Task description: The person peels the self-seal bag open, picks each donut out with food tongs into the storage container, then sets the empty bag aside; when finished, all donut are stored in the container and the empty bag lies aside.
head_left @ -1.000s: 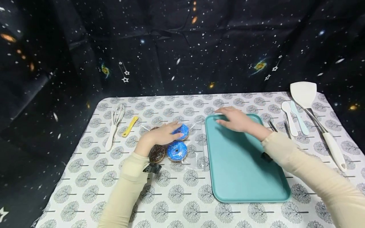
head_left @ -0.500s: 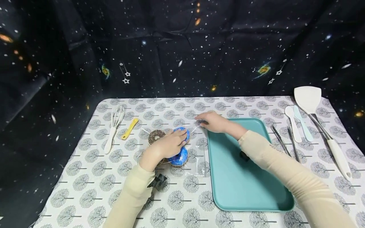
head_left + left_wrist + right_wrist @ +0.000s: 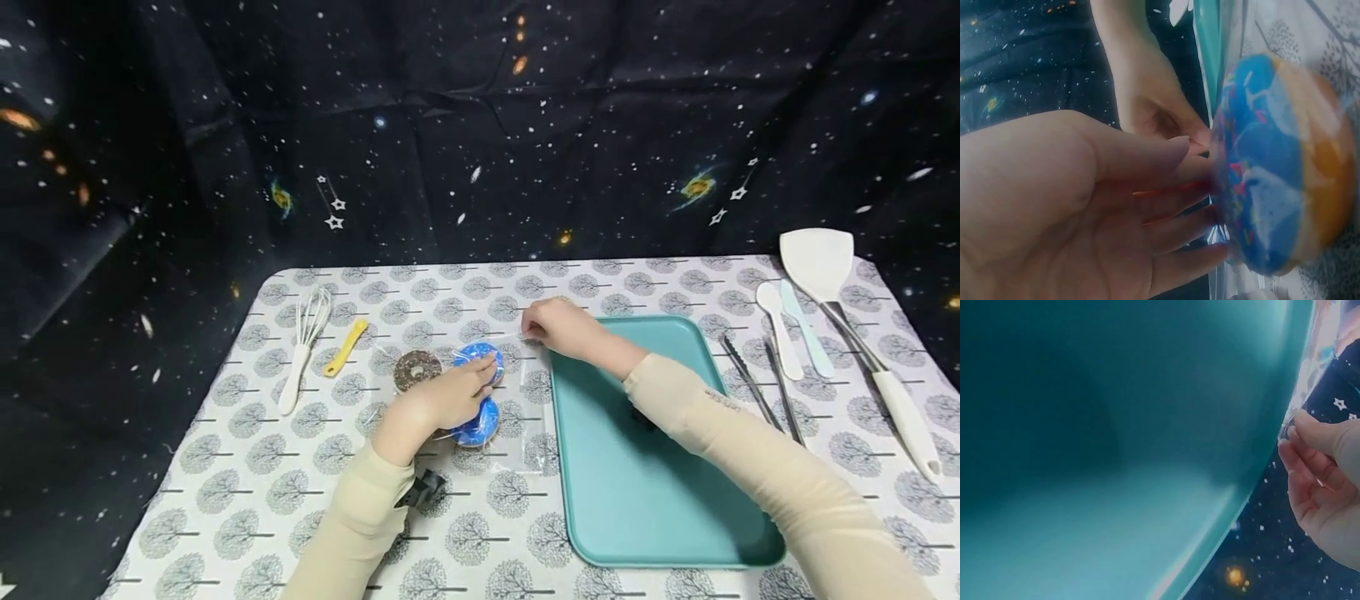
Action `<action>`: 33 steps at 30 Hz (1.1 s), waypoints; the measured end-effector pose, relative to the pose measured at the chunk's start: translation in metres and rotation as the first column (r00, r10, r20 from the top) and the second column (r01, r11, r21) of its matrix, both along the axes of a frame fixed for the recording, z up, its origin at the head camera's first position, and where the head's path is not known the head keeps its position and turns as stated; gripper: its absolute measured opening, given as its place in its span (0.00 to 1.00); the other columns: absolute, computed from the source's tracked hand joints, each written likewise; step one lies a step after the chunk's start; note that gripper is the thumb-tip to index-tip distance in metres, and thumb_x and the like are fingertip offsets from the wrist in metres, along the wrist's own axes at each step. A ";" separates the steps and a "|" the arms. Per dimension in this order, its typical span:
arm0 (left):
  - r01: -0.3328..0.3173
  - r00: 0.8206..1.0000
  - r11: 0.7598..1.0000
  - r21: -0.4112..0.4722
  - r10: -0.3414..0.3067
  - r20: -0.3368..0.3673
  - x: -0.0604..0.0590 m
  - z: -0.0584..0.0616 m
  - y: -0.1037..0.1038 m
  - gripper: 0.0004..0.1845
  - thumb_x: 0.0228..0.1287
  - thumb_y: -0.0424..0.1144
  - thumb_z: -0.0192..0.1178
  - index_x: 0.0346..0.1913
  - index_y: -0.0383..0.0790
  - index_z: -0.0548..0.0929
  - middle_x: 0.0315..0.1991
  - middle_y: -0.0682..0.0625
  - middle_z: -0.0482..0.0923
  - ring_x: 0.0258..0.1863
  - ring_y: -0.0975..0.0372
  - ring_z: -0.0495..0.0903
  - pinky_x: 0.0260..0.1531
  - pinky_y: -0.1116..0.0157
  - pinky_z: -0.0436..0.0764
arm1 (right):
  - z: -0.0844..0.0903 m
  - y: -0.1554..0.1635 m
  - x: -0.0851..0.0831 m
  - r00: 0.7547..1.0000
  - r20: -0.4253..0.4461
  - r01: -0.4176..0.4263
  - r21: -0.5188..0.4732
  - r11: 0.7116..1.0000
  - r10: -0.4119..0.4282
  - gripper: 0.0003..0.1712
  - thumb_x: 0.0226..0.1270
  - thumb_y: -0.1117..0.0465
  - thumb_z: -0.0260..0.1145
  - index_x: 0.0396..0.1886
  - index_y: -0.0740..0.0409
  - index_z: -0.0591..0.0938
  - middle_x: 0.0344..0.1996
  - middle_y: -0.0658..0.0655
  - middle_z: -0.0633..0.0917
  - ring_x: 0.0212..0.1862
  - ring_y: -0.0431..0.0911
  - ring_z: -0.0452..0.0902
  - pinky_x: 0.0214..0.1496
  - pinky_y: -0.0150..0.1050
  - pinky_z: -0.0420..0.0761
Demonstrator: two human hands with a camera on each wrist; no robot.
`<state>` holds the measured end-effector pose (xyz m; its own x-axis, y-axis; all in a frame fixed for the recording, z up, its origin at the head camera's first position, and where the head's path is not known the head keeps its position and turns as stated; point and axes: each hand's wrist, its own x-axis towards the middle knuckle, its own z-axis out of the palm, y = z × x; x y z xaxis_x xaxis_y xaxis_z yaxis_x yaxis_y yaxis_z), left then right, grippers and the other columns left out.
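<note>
Two hands work near the table's middle: the left hand (image 3: 442, 400) lies flat, fingers straight, on a blue donut (image 3: 477, 363) inside a clear bag (image 3: 517, 417); the right hand (image 3: 558, 327) pinches the bag's edge beside the teal tray (image 3: 660, 492).

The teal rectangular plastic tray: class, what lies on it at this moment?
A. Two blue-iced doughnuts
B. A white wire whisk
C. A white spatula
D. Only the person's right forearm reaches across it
D: the teal rectangular plastic tray carries no item; the right forearm crosses it while the right hand pinches the clear plastic bag of doughnuts beside it.
</note>
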<state>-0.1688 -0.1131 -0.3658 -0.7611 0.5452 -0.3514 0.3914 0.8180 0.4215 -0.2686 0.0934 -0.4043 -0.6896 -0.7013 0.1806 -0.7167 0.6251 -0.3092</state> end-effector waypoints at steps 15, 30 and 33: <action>-0.014 1.000 1.000 -0.027 0.013 -0.023 0.002 -0.002 -0.001 0.24 0.74 0.36 0.41 0.69 0.31 0.56 0.73 0.42 0.46 0.72 0.51 0.48 0.70 0.57 0.51 | 0.003 0.021 0.011 0.996 -0.057 -0.070 -0.076 0.995 0.066 0.14 0.54 0.68 0.70 0.42 0.59 0.82 0.40 0.54 0.83 0.45 0.48 0.79 0.52 0.42 0.79; 0.014 1.000 1.000 -0.017 -0.013 0.007 0.000 0.000 -0.002 0.26 0.74 0.39 0.42 0.70 0.32 0.54 0.73 0.41 0.44 0.72 0.51 0.46 0.71 0.56 0.50 | 0.001 -0.005 0.020 0.982 -0.152 -0.100 0.108 0.989 0.116 0.02 0.57 0.65 0.68 0.31 0.54 0.83 0.30 0.49 0.85 0.34 0.43 0.79 0.42 0.40 0.76; 0.008 1.000 1.000 -0.007 -0.008 0.019 -0.001 0.000 -0.001 0.26 0.74 0.39 0.42 0.70 0.33 0.54 0.74 0.42 0.44 0.72 0.51 0.46 0.71 0.56 0.49 | 0.005 0.002 0.018 0.974 -0.166 -0.135 0.126 0.983 0.155 0.03 0.59 0.65 0.67 0.27 0.54 0.81 0.27 0.48 0.84 0.32 0.42 0.79 0.43 0.41 0.76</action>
<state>-0.1699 -0.1141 -0.3657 -0.7497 0.5487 -0.3700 0.3898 0.8179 0.4232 -0.2505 0.0956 -0.3996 -0.5440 -0.8142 0.2031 -0.8388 0.5343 -0.1049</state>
